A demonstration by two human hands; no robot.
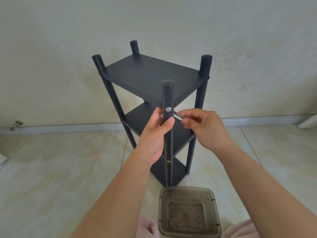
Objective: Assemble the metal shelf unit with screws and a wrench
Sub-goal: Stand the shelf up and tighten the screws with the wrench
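A black shelf unit (151, 76) with three boards and four round posts stands upright on the tiled floor. My left hand (157, 134) grips the near front post (168, 93) just below a silver screw head (168, 109) at the top board's level. My right hand (204, 127) pinches a small flat silver wrench (179, 116), whose tip reaches the post's right side near that screw. A second screw (168, 161) shows lower on the same post.
A translucent brown plastic container (188, 212) stands on the floor in front of my knees. A wall with a grey baseboard (68, 128) runs behind the shelf. A metal door stop (16, 125) sticks out at the left.
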